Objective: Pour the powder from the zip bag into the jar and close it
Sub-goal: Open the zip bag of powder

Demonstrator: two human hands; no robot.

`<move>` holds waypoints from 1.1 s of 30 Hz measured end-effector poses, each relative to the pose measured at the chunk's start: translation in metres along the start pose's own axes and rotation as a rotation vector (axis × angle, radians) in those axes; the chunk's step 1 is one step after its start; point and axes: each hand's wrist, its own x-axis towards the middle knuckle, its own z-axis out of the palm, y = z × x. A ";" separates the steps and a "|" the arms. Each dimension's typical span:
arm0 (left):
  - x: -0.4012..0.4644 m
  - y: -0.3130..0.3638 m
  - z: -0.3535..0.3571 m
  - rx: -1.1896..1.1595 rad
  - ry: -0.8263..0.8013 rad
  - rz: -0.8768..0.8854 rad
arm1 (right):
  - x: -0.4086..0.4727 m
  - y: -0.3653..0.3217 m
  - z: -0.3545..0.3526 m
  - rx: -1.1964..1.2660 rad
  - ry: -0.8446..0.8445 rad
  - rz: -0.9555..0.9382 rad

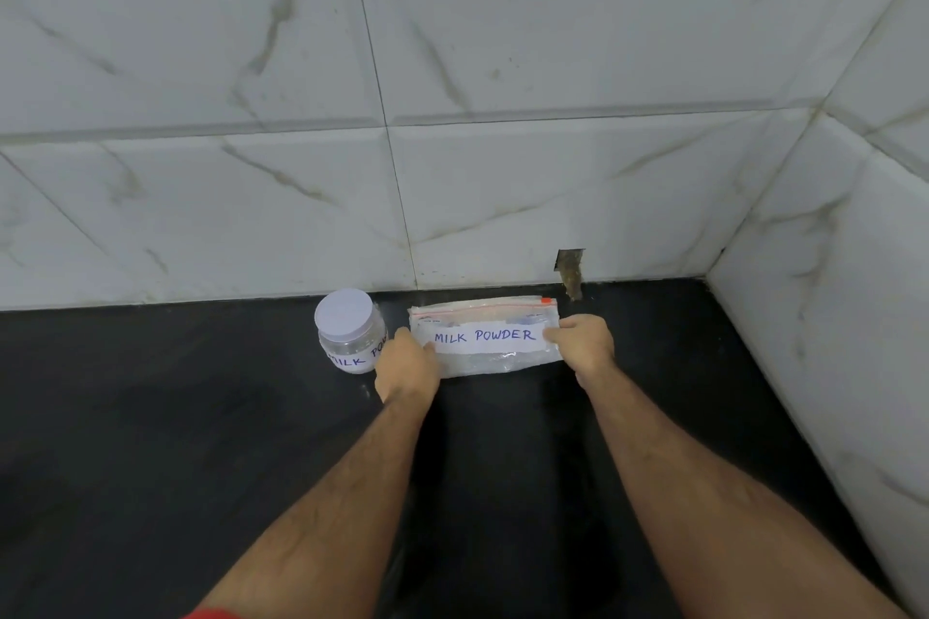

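A clear zip bag (485, 336) labelled MILK POWDER lies near the back wall on the black counter, its red zip strip along the far edge. My left hand (408, 364) grips its left edge and my right hand (583, 342) pinches its right edge. Just left of the bag stands a small clear jar (350, 331) with a white lid on and a MILK label; my left hand partly covers the label.
The black counter (201, 417) runs to a white marble-tiled wall at the back and another on the right, which meet in a corner. A small chipped hole (569, 269) sits in the back wall just above the bag.
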 end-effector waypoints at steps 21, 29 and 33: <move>-0.072 -0.033 -0.090 -0.705 -0.052 0.068 | -0.144 -0.016 -0.084 0.332 -0.006 -0.331; -0.097 -0.054 -0.099 -0.712 -0.190 0.089 | -0.172 0.010 -0.090 0.321 -0.006 -0.264; -0.107 -0.066 -0.089 -0.725 -0.255 0.055 | -0.176 0.024 -0.084 0.299 -0.036 -0.173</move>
